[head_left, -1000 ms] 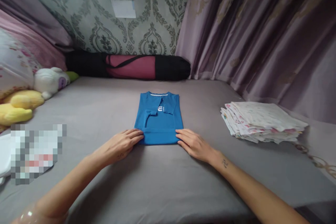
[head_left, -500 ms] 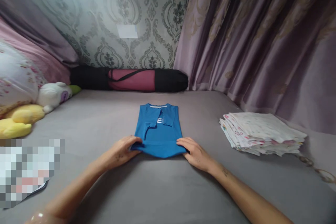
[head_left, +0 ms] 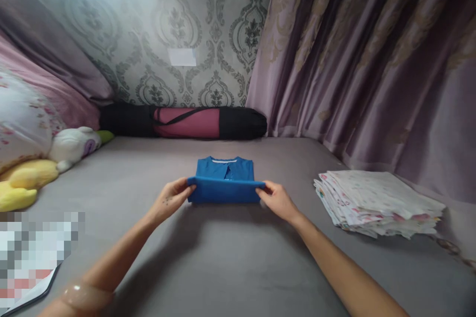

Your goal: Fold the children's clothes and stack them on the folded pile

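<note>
A blue shirt [head_left: 224, 189] lies folded narrow on the grey bed sheet [head_left: 223, 262], collar toward the far wall. Its near part is lifted off the sheet and turned up toward the collar. My left hand [head_left: 171, 200] grips the left end of that raised fold. My right hand [head_left: 277, 200] grips the right end. Both arms reach forward from the near edge of the bed.
A stack of folded white patterned cloths [head_left: 377, 200] sits at the right beside the purple curtain [head_left: 372, 69]. A black and pink rolled mat bag [head_left: 186, 122] lies along the wall. Plush toys [head_left: 48, 158] and a floral pillow [head_left: 22, 119] are at the left.
Both hands took hold of the shirt's near edge, raised it and carried it away from me toward the collar. The view has tilted slightly upward.
</note>
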Demonstrator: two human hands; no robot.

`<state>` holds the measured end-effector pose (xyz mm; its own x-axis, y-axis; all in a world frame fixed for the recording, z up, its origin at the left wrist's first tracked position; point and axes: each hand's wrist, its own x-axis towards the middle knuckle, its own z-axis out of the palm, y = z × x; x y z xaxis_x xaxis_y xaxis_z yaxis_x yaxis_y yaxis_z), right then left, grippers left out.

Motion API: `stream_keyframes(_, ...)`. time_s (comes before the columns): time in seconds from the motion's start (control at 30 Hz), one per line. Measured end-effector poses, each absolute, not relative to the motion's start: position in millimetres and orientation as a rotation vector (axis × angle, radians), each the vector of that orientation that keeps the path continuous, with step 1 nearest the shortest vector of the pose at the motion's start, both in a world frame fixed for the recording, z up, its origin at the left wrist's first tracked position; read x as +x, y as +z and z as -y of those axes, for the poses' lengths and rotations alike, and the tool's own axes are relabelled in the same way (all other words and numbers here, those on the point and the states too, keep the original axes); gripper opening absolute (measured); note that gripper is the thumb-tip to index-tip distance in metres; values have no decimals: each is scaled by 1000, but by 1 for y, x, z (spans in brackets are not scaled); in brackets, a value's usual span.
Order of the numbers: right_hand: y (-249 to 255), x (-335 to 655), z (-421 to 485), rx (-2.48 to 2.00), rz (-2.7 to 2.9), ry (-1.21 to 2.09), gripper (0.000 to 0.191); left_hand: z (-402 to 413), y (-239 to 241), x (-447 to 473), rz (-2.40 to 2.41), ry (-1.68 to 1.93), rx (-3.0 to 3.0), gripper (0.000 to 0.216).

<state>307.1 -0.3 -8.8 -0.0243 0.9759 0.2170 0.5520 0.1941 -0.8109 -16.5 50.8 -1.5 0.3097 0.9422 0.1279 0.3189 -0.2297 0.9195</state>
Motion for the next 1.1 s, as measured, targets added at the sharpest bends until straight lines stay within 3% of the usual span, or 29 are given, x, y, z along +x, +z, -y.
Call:
stream_keyframes(0.27, -18, 285, -71, -1793, 1494, 423, 22, -112, -26, 18, -1415, 1176, 1690, 32)
stream_keyframes(0.6, -30, 274, -116, -2109, 1517, 268, 30, -157, -43, 38, -1868, 951, 1886, 26)
stream_keyframes(1.1, -30, 267, -122, -2328, 1676, -5, 38, -160, -46, 45, -1994, 730, 2042, 30)
